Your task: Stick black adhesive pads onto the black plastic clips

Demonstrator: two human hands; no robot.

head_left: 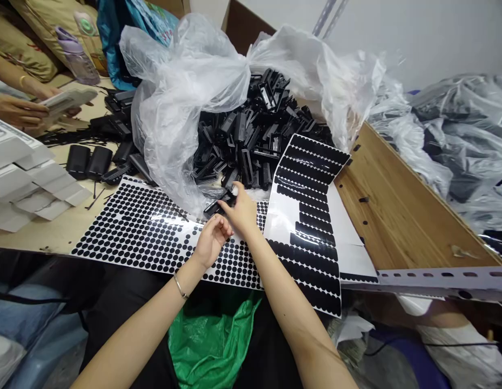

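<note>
My right hand (241, 212) has thumb and forefinger around a small black plastic part (218, 205) at the near edge of the heap. Close beside it, my left hand (212, 241) has its fingers curled in; whether something small is between them is hidden. Both hands are above a white sheet of round black dots (141, 227), with bare white patches where dots are gone. Right of my forearm lies a second sheet with rows of black stickers (311, 216), its far end bent up. Beyond my hands is a heap of black plastic parts (242, 135).
Clear plastic bagging (173, 81) surrounds the heap. At left are black cases (88, 161), stacked white boxes (27, 173) and another person's hands (19, 111) holding a pale piece. A wooden board (416, 210) borders the right. A green bag (214, 335) hangs below the table edge.
</note>
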